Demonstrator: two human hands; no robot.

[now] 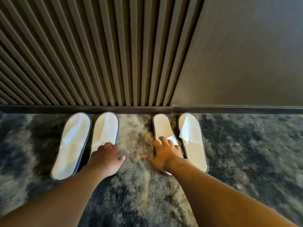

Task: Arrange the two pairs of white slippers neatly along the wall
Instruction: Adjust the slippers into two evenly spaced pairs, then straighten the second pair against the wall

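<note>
Two pairs of white slippers with dark edging lie on the carpet, toes at the baseboard (85, 109). The left pair: an outer slipper (72, 145), angled slightly left, and an inner slipper (105, 128). My left hand (106, 158) lies over the inner slipper's heel end, fingers spread and curled onto it. The right pair: an inner slipper (162, 126) and an outer slipper (192, 141). My right hand (165, 153) rests palm down on the inner one's heel half, fingers apart, hiding most of it. Whether either hand grips is unclear.
A dark ribbed wall panel (98, 54) rises behind the slippers and a smooth dark panel (246, 54) stands to its right. Mottled grey and beige carpet (136, 131) covers the floor, with a gap of carpet between the two pairs.
</note>
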